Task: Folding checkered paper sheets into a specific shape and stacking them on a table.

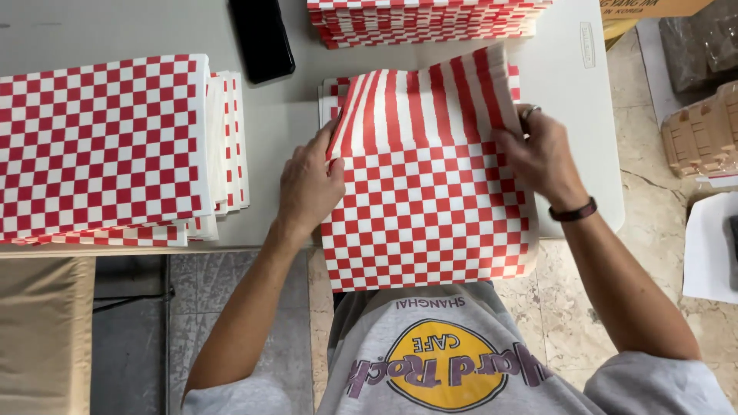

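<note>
A red-and-white checkered paper sheet (427, 207) lies in front of me, hanging over the near edge of the white table (300, 115). Its far part curls upward. My left hand (307, 184) grips the sheet's left edge. My right hand (542, 154), with a ring and a dark wristband, holds the right edge. More sheets of the same kind (330, 96) lie under it.
A thick stack of checkered sheets (108, 146) covers the left of the table. Another stack (423, 19) sits at the far edge, next to a black phone (261, 38). Cardboard boxes (703, 138) stand on the stone floor at the right.
</note>
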